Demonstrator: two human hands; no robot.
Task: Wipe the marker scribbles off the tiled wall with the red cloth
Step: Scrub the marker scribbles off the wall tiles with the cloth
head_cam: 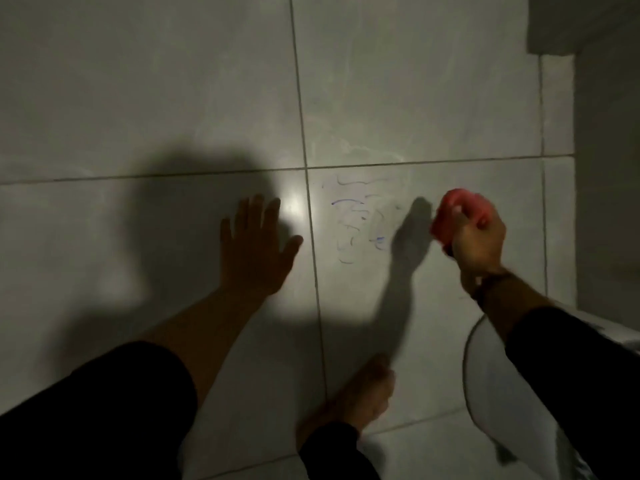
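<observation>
Faint blue marker scribbles (360,223) run across a pale tile of the wall (415,98), just below a horizontal grout line. My right hand (476,242) is bunched around the red cloth (459,213), held to the right of the scribbles, close to the wall. The cloth is blurred. My left hand (258,245) lies flat on the tile left of the vertical grout line, fingers spread, holding nothing.
A white rounded fixture (485,382) sits at the lower right under my right forearm. A bare foot (353,400) stands on the floor tiles below. A darker wall corner (606,168) rises at the right edge. Strong shadows of the arms fall on the wall.
</observation>
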